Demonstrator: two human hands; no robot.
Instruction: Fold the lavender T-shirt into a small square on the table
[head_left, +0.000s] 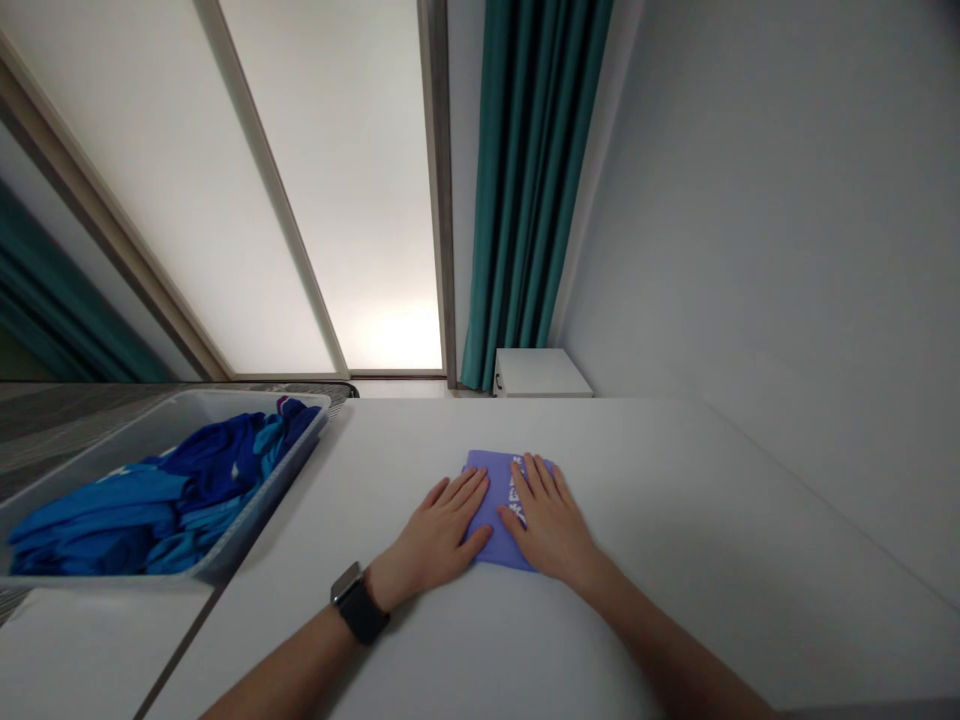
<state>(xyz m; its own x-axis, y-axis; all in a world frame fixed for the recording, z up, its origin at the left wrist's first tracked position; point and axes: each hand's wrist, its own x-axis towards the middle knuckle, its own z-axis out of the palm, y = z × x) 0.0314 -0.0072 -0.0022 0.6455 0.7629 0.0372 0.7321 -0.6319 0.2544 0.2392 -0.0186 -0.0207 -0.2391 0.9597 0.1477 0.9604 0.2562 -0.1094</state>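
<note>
The left hand [435,530] and right hand [547,520] lie flat and open, fingers spread — resting on a folded purple cloth [495,490], not gripping it — on a white table [675,500]. A gray bin [270,498] of blue clothes [150,490] sits to the left.

White print [516,492] on folded purple cloth [487,510]; probably lettering, too blurred to read.

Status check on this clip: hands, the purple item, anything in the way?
Left hand, right hand flat on folded purple cloth with white print. Cloth on white table. Grey bin of blue clothing off left, apart from hands.
</note>
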